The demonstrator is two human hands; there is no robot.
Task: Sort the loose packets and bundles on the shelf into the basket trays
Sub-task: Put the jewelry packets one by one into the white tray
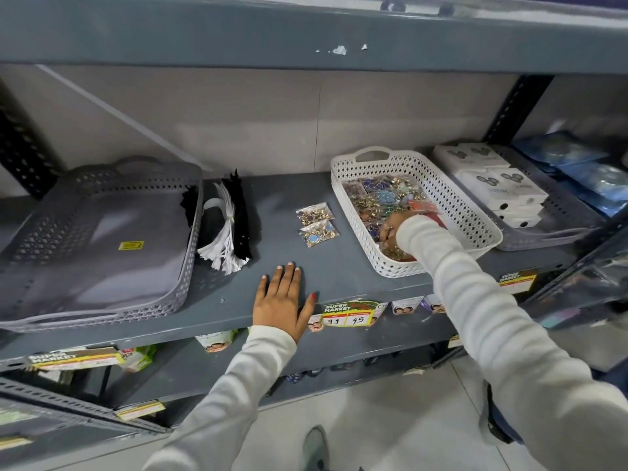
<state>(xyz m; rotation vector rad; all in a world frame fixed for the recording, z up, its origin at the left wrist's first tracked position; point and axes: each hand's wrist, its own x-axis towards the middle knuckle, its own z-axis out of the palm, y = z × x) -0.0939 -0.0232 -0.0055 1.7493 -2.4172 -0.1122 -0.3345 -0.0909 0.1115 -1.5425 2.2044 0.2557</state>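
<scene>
Two small clear packets of gold and blue trinkets (316, 224) lie loose on the grey shelf (272, 205), left of a white basket tray (452, 198) filled with similar packets. My right hand (390, 231) reaches into that white tray and rests among the packets; its fingers are partly hidden, so its grip is unclear. My left hand (282, 300) lies flat and open on the shelf's front edge, below the loose packets. A bundle of white and black zip strips (227, 226) lies beside an empty grey basket tray (102, 239) at the left.
A second grey tray (557, 212) at the right holds white boxes (499, 185). Blue packets (584, 171) lie at the far right. Price tags (350, 314) hang on the shelf's front lip. A lower shelf holds more goods.
</scene>
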